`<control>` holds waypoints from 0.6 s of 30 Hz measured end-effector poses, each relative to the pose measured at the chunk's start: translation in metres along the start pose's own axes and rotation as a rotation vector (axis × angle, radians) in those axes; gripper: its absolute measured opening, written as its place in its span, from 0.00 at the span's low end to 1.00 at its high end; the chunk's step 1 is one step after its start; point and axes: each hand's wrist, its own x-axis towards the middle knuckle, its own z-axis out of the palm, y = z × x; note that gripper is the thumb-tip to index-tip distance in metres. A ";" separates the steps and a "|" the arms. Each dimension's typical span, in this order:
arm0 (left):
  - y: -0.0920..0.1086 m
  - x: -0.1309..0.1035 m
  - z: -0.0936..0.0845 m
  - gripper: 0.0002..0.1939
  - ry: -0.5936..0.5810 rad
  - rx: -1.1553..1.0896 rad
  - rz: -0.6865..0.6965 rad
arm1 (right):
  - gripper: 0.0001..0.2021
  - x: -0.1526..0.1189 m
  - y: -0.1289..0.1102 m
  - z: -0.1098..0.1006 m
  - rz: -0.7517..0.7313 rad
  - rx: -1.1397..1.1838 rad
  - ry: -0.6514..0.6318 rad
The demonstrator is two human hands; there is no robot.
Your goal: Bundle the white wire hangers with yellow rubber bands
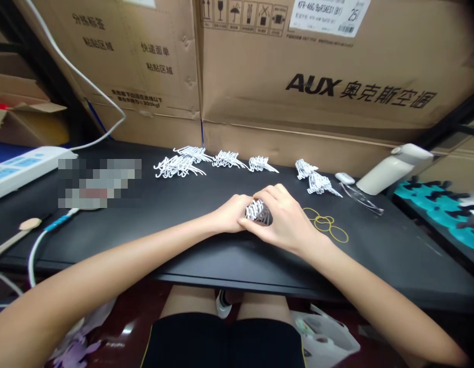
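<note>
Near the front middle of the black table (206, 255), both hands close around a bundle of white wire hooks (255, 209). My left hand (233, 213) grips its left side, fingers partly hidden. From the right, my right hand (285, 217) curls around the same bundle, thumb in front and fingers over the top. Behind the hands lie a loose pile of white hooks (179, 166), two smaller clusters (228, 159) (261, 164) and, further right, two more bundles (306, 168) (322, 184). Several yellow rubber bands (324, 223) rest just right of my right hand.
Large cardboard boxes (252, 87) wall off the back. To the right are a white bottle (390, 171), a small white case (345, 178), glasses (361, 198) and teal items (444, 209). A power strip (30, 166), a blurred-out object (99, 184) and cables (32, 255) occupy the left.
</note>
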 end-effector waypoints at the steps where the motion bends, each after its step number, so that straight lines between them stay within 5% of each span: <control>1: 0.000 0.000 0.000 0.07 -0.004 -0.010 -0.013 | 0.16 0.001 -0.001 0.000 0.003 -0.003 -0.009; 11: 0.001 -0.001 0.001 0.13 0.052 0.010 -0.064 | 0.15 0.002 0.012 -0.004 0.000 -0.047 -0.094; 18: 0.004 -0.002 0.003 0.16 0.035 -0.046 -0.014 | 0.15 -0.002 0.005 0.008 0.022 -0.113 0.034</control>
